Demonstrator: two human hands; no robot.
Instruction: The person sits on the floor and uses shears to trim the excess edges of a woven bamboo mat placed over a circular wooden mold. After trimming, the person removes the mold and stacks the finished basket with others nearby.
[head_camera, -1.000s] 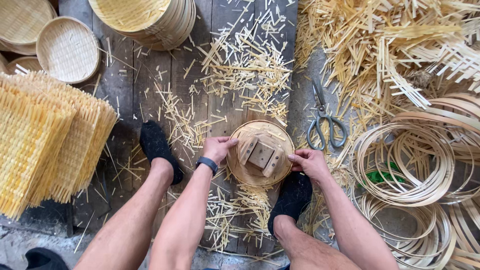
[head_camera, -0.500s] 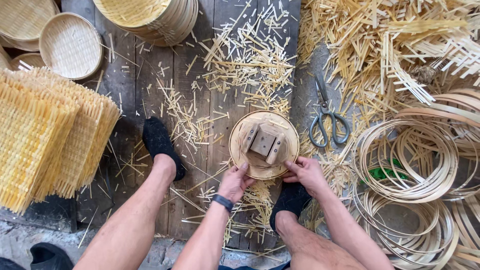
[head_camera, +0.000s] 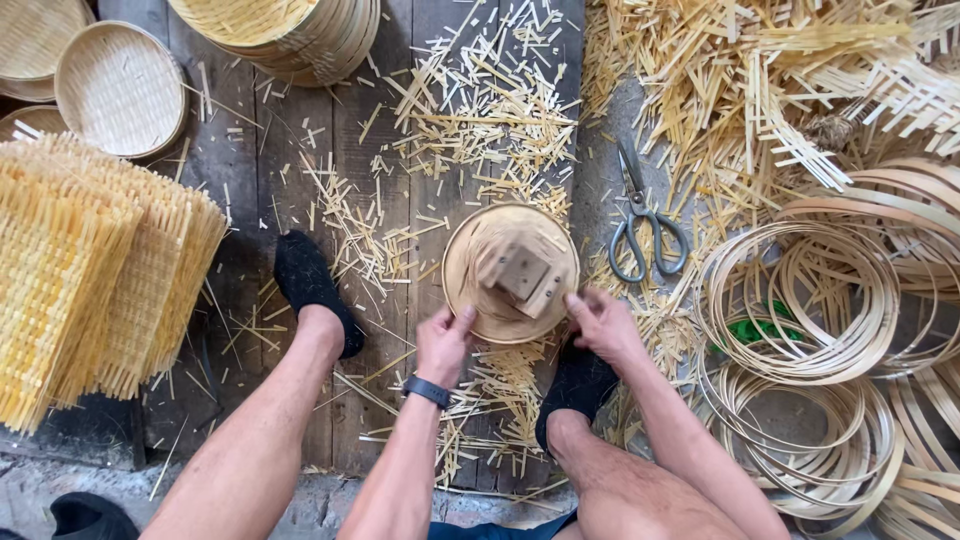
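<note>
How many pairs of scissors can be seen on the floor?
1. The scissors lie closed on the floor, to the right of the round woven disc that both hands hold. More may be hidden under the bamboo strips.

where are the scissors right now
In the head view the scissors lie on the floor right of centre, just right of the round woven disc and left of the coiled bamboo hoops.
</note>
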